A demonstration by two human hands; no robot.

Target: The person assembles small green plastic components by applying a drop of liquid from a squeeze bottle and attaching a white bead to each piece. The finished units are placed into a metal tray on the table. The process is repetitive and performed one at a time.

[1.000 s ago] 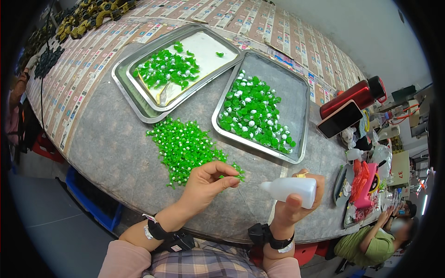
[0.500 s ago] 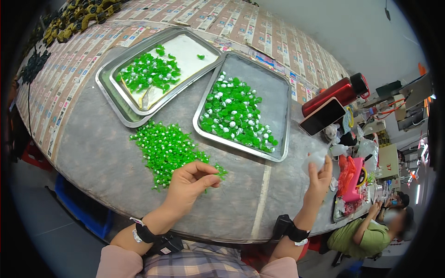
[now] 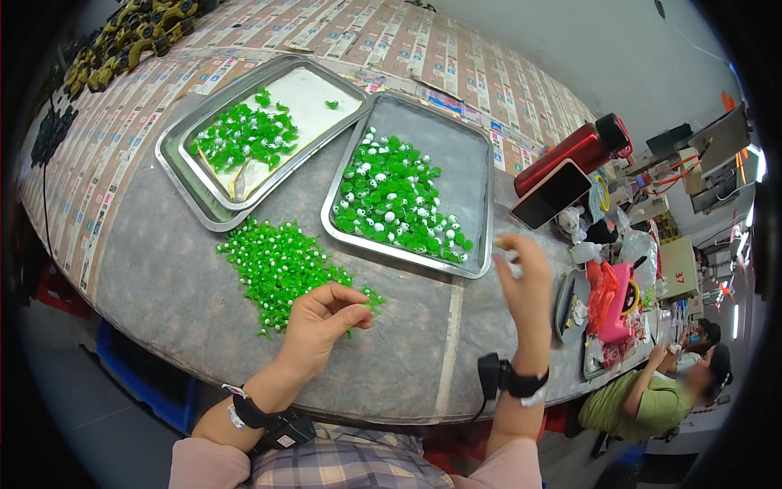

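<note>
My left hand [image 3: 322,326] is closed in a pinch beside a pile of small green pieces with white dots [image 3: 277,269]. Whatever its fingertips hold is too small to make out. My right hand [image 3: 525,281] is raised off the lower right corner of a metal tray [image 3: 407,254], thumb and forefinger apart, with nothing visible between them. Green leaf-like pieces with white eye-like balls [image 3: 395,196] fill the tray's left and lower part. To its left, a smaller tray resting in a larger metal tray [image 3: 183,191] bears more such green pieces [image 3: 248,134].
A red bottle [image 3: 562,159] and a propped phone [image 3: 554,194] stand right of the trays. A pink container [image 3: 615,306] with red plastic, bags and loose items crowds the right edge. A person in green [image 3: 652,407] sits beyond. Yellow parts [image 3: 134,41] are heaped far left.
My right hand has moved left and up toward the tray corner, and the white thing it held is gone from its fingers. My left hand keeps its pinch by the pile.
</note>
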